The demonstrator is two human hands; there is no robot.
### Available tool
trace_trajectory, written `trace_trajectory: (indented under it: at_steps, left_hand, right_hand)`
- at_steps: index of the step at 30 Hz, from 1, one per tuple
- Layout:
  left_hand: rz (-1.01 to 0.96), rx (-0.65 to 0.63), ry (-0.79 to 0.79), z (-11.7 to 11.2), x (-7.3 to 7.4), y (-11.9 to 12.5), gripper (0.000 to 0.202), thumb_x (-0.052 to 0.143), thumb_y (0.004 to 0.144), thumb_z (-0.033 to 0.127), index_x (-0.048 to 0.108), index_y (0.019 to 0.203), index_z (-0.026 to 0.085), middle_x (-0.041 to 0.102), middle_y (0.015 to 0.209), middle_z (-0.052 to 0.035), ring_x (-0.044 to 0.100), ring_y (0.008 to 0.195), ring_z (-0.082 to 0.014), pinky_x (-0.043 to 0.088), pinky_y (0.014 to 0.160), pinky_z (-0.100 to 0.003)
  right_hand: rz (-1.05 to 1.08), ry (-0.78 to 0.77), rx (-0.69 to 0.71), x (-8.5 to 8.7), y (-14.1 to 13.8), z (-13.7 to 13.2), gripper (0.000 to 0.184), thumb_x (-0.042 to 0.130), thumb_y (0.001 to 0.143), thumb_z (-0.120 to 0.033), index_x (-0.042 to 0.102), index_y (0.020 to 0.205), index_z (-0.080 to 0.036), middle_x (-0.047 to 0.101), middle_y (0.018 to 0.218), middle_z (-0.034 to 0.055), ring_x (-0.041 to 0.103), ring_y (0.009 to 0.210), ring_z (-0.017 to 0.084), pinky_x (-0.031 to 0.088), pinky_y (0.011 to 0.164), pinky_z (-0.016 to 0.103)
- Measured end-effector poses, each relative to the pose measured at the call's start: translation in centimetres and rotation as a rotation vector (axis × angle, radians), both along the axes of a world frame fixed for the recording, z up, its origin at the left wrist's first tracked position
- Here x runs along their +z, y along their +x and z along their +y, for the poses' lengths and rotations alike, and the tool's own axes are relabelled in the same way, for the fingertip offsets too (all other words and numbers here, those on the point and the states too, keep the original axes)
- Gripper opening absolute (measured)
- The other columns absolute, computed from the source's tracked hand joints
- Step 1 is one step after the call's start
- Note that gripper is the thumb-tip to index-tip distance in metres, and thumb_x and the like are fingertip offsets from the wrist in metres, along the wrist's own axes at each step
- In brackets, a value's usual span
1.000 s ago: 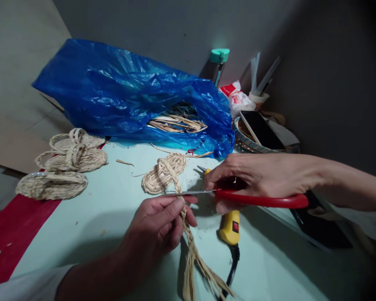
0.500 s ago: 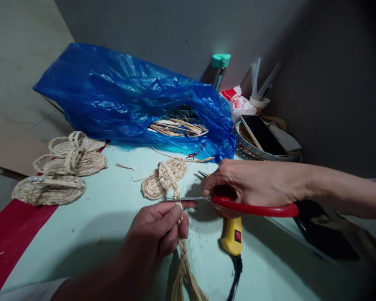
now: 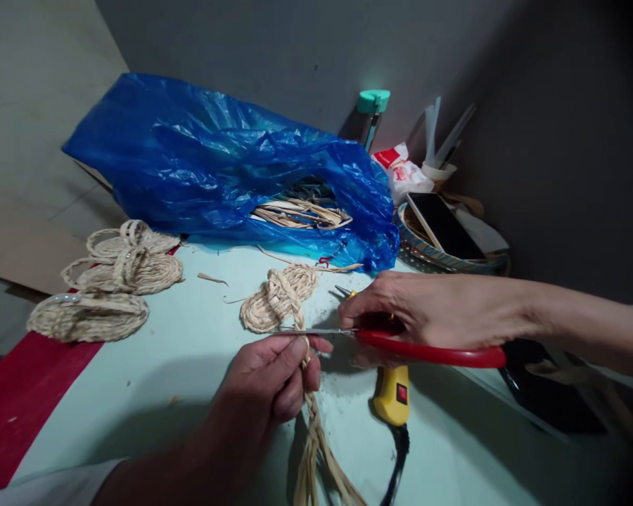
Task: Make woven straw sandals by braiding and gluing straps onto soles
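A pale straw braid (image 3: 313, 407) is pinched between the thumb and fingers of my left hand (image 3: 279, 372), its loose strands fanning out below. The braid runs up to a small woven straw sandal (image 3: 266, 302) lying on the table. My right hand (image 3: 395, 309) is wrapped round red-handled scissors (image 3: 432, 351). Their blades lie across the braid just above my left thumb; whether they have cut into it I cannot tell. Below my right hand lies a yellow tool with a red switch (image 3: 393, 397) and a black cord.
Several woven straw sandals (image 3: 89, 316) sit at the left, near a red strip (image 3: 47, 393). Behind, a blue plastic bag (image 3: 205, 161) holds dried straw (image 3: 300, 213). A basket (image 3: 422, 246) with a phone (image 3: 446, 225) stands back right. Another dark device (image 3: 553, 393) lies right.
The scissor blades look more closed across the braid. Both hands keep their grips and nearly the same places; the whole view has shifted slightly.
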State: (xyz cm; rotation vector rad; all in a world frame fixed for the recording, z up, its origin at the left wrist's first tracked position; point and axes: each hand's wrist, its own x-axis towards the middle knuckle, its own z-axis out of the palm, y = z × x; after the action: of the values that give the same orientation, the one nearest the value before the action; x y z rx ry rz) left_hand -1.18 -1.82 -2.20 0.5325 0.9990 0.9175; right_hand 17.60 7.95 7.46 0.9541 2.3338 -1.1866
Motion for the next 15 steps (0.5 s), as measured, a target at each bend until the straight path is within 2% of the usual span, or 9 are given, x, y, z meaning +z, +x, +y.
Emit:
trace_trajectory:
  at_steps: [5, 11, 15]
  left_hand:
    - [-0.043, 0.016, -0.025, -0.09, 0.00, 0.00, 0.025, 0.067, 0.087, 0.032, 0.074, 0.085, 0.008, 0.054, 0.057, 0.0025, 0.021, 0.039, 0.0004, 0.014, 0.041, -0.018]
    - [-0.025, -0.004, -0.030, 0.10, 0.08, 0.02, 0.026, 0.069, 0.086, 0.033, 0.073, 0.082, 0.008, 0.055, 0.058, 0.0016, 0.025, 0.040, 0.0003, 0.017, 0.042, -0.017]
    - [0.004, 0.003, -0.037, 0.14, 0.27, -0.05, 0.027, 0.070, 0.085, 0.035, 0.072, 0.085, 0.008, 0.056, 0.060, 0.0012, 0.022, 0.040, 0.0008, 0.014, 0.041, -0.017]
  right_hand:
    - [0.007, 0.009, 0.019, 0.00, -0.08, 0.08, 0.024, 0.062, 0.087, -0.042, 0.059, 0.079, -0.020, 0.045, 0.063, -0.0052, 0.039, 0.059, 0.010, 0.031, 0.055, 0.023]
    - [-0.013, -0.007, 0.016, -0.05, -0.09, 0.19, 0.033, 0.061, 0.089, -0.051, 0.058, 0.079, -0.020, 0.045, 0.063, -0.0049, 0.040, 0.059, 0.011, 0.032, 0.055, 0.023]
    - [0.018, 0.007, 0.025, -0.20, -0.25, 0.10, 0.030, 0.062, 0.088, -0.047, 0.056, 0.076, -0.020, 0.045, 0.063, -0.0051, 0.041, 0.061, 0.011, 0.033, 0.057, 0.024]
